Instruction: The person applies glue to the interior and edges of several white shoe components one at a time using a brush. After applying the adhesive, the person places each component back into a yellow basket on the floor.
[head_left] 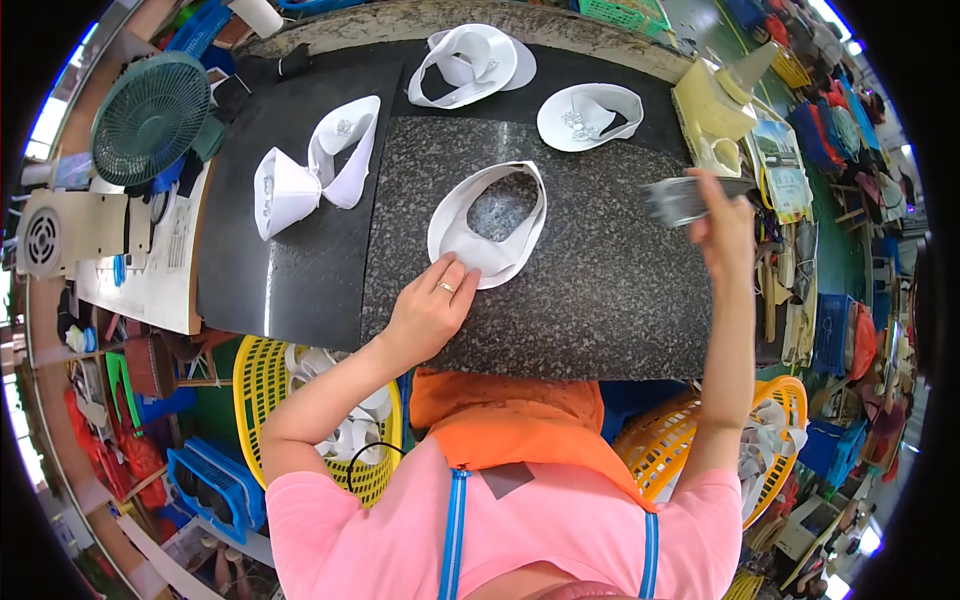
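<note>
A white curved shoe-upper piece [487,222] lies open on the speckled granite slab [590,300]. My left hand [428,308] rests on the slab with its fingertips pressing the piece's near edge. My right hand [722,222] is raised at the slab's right side and grips a grey brush-like tool [680,200], blurred by motion. More white upper pieces lie further back: one [589,115] at the centre right, one [470,62] at the top, and a folded pair [310,170] on the black mat [270,270] to the left.
A green desk fan [150,115] stands at the far left by a beige machine [70,232]. A yellowish glue pot [715,105] sits at the right. Yellow baskets [262,385] [672,440] holding white pieces stand below the table on both sides, beside a blue crate [215,485].
</note>
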